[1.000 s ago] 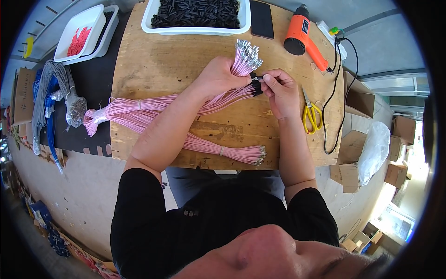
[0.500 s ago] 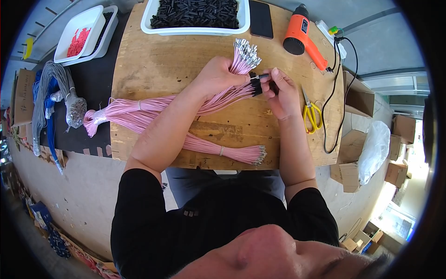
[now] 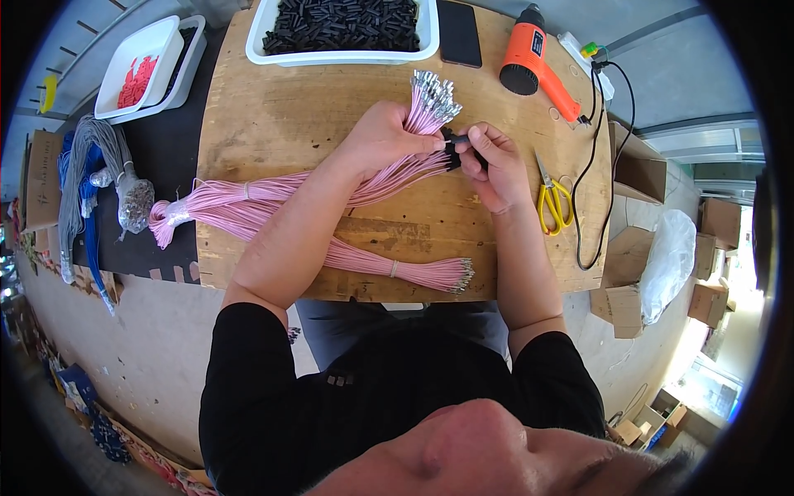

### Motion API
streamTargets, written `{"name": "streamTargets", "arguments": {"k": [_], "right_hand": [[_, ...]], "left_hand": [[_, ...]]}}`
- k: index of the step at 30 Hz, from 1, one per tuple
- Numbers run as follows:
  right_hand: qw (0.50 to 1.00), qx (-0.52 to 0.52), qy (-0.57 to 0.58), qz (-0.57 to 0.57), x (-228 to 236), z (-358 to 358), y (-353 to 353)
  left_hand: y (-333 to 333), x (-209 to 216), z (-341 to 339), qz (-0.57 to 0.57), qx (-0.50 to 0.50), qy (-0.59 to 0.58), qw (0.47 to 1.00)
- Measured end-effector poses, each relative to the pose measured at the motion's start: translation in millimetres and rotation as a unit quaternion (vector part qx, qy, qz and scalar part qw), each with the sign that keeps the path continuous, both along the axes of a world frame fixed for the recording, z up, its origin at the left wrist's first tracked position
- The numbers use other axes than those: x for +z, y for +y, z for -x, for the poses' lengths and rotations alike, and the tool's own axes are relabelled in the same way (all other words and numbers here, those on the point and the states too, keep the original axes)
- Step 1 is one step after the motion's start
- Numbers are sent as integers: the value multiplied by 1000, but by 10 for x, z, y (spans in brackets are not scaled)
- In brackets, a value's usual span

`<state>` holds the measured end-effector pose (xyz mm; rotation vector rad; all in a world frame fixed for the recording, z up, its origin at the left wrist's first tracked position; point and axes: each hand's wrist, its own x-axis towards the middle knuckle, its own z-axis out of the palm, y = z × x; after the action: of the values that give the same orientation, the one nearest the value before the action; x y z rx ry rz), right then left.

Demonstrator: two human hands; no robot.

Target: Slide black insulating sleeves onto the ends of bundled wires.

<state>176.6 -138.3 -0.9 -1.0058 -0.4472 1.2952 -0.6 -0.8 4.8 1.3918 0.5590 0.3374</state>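
Observation:
My left hand (image 3: 382, 139) is closed around a bundle of pink wires (image 3: 425, 121), whose bare metal terminals (image 3: 435, 96) fan out above the fist. Between its thumb and forefinger one wire end points to the right. My right hand (image 3: 501, 165) pinches a small black sleeve (image 3: 461, 140) at that wire end, its other fingers curled in. Just below the pinch, several wire ends carry black sleeves (image 3: 452, 157). The tied pink bundle (image 3: 248, 192) runs left under my left forearm. Another tied bundle of pink wires (image 3: 413, 271) lies near the table's front edge.
At the back stands a white tray (image 3: 343, 58) of black sleeves, beside a dark phone (image 3: 460, 36). An orange heat gun (image 3: 529, 62), its black cord (image 3: 597, 207) and yellow-handled scissors (image 3: 552, 202) lie to the right. Grey wires (image 3: 103, 136) and a tray with red pieces (image 3: 107, 99) are left.
My right hand has shifted slightly left, bringing the black sleeve closer to my left thumb. The metal terminal that showed between the hands is now covered. My left hand keeps its grip.

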Motion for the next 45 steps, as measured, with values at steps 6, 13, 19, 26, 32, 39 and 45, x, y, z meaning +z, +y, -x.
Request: {"name": "streamTargets", "arguments": {"k": [6, 13, 19, 26, 32, 39, 45], "right_hand": [[1000, 12, -12, 7, -26, 23, 10], [998, -62, -26, 0, 45, -7, 22], [995, -95, -37, 3, 38, -51, 8], [988, -78, -131, 11, 75, 74, -2], [978, -92, -181, -37, 35, 132, 28], [981, -92, -166, -46, 52, 122, 9], [981, -80, -173, -37, 47, 125, -4]], "left_hand": [[-6, 8, 2, 2, 4, 0, 1000], [15, -38, -2, -12, 10, 26, 1000], [-1, -33, -8, -31, 20, 30, 999], [-42, -19, -27, 46, -21, -16, 999], [-43, -37, -34, 45, -31, -14, 998], [-45, -22, -44, 66, 26, -4, 998], [-33, -16, -35, 74, 25, -11, 997]]}}
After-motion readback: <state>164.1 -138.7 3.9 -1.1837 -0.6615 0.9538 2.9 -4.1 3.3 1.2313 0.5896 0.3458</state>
